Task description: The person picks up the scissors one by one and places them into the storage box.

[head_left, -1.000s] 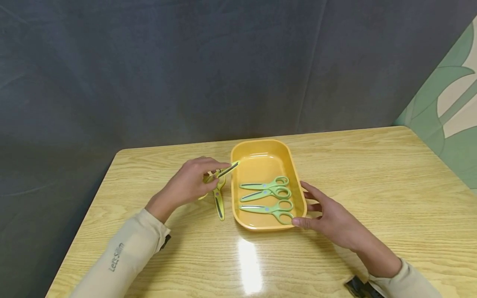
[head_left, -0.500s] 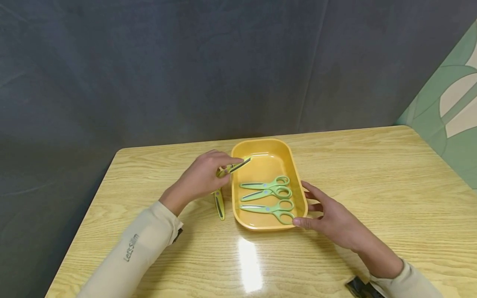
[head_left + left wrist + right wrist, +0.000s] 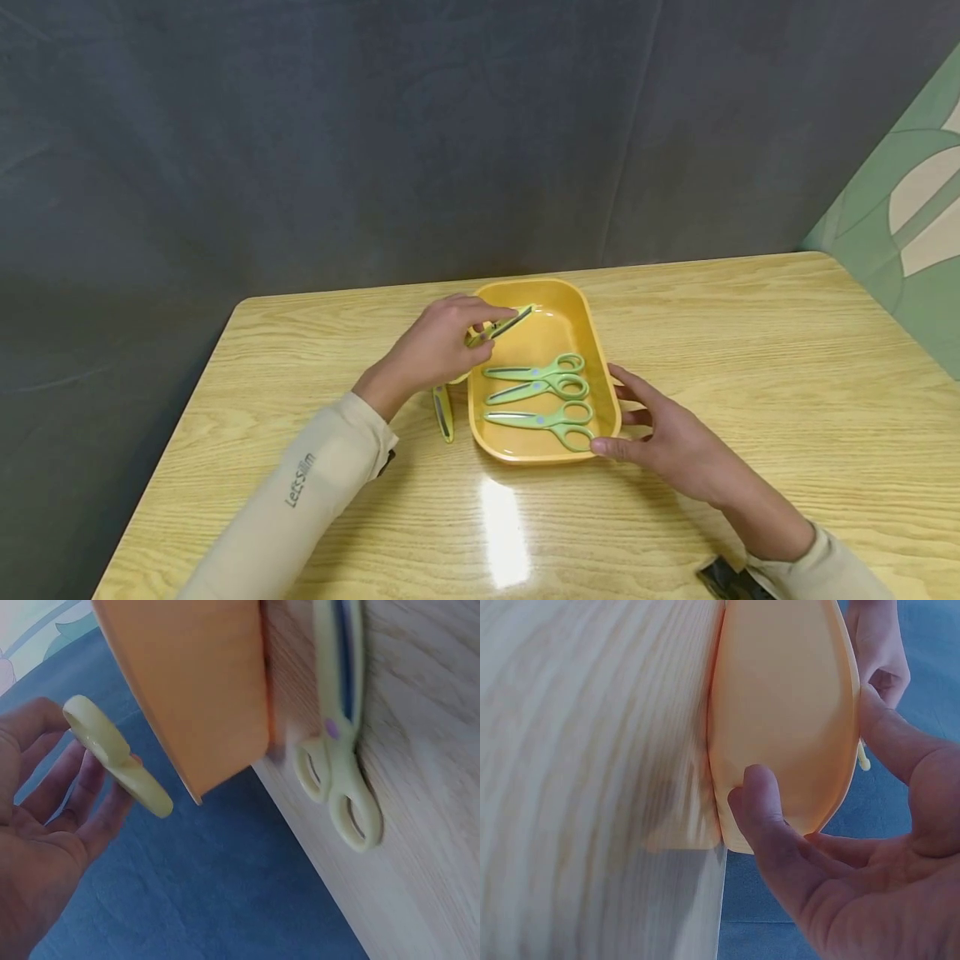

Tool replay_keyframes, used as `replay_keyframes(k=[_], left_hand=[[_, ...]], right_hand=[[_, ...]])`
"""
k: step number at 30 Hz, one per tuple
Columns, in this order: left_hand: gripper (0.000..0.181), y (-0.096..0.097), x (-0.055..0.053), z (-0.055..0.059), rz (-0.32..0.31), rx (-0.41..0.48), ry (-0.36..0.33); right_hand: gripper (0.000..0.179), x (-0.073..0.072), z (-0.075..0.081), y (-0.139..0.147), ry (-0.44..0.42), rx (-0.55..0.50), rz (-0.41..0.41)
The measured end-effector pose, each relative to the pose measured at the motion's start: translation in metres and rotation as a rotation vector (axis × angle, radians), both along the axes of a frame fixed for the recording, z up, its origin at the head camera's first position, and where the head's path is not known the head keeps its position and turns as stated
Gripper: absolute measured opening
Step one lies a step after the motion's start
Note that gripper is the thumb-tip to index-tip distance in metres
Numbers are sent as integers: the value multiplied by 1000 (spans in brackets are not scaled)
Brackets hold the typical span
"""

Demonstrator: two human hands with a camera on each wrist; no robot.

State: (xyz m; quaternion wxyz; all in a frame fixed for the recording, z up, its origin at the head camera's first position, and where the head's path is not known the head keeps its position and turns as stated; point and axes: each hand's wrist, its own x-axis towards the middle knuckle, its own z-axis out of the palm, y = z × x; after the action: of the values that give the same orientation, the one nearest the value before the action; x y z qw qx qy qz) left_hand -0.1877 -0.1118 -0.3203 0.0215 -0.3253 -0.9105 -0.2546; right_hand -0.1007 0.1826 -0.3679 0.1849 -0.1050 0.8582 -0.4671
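Three scissors [image 3: 538, 388] leave room toward tray's far edge [image 3: 528, 282].

left hand [image 3: 444, 343]: shifted right | held yellow scissors [image 3: 514, 322]: blades farther over tray [image 3: 549, 335]

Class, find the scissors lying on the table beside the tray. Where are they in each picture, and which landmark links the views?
Head: the table scissors are left of the tray, partly hidden by the left hand.
Left wrist: upper right, handles lowest.
Right wrist: not visible.
Shared landmark: the tray, right of centre in head, top centre in left wrist, upper right of centre in right wrist.
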Motion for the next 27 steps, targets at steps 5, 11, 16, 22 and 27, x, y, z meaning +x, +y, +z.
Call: replay_keyframes(k=[5,11,16,22,27], left_hand=[[44,8,-1,1,11,17,-39],[43,16,-5,-2,34,36,-86],[42,23,-6,-2,41,39,-99],[44,31,-5,1,28,56,-119],[45,33,-3,-6,33,22,-152]], right_hand=[[102,0,0,0,4,-3,2],[102,0,0,1,6,0,0],[102,0,0,2,12,4,2],[101,0,0,1,2,1,-2],[100,0,0,0,-9,-3,-4]])
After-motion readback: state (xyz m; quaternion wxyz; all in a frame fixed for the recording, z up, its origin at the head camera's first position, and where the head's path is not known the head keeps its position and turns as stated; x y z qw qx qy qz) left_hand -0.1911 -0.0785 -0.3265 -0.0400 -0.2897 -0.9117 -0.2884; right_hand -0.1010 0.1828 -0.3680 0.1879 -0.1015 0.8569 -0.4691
